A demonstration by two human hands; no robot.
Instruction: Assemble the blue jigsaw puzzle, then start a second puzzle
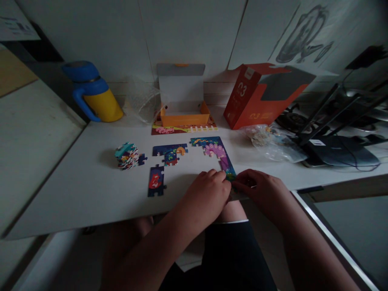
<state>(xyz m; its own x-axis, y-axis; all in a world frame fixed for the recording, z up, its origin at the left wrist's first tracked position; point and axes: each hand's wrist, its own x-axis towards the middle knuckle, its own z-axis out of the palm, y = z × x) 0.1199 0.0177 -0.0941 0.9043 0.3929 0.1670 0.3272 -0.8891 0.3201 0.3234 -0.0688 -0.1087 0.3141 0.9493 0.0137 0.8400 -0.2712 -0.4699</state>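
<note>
Both my hands meet at the lower end of a joined strip of jigsaw puzzle pieces (224, 161), near the table's front edge. My left hand (210, 188) is curled with its fingers bent down beside the strip. My right hand (260, 184) pinches at the strip's bottom end, over what looks like a puzzle piece, mostly hidden by the fingers. Left of them lie a joined dark blue puzzle group (170, 153) and a puzzle section with a red figure (156, 182). A stack of loose puzzle pieces (127, 155) stands farther left.
An open orange box (184, 119) stands at the back on a printed sheet. A blue and yellow jug (101, 101) is at the back left, beside clear plastic wrap (144, 103). A red box (257, 97), a plastic bag of pieces (266, 139) and a black router (339, 151) are at the right.
</note>
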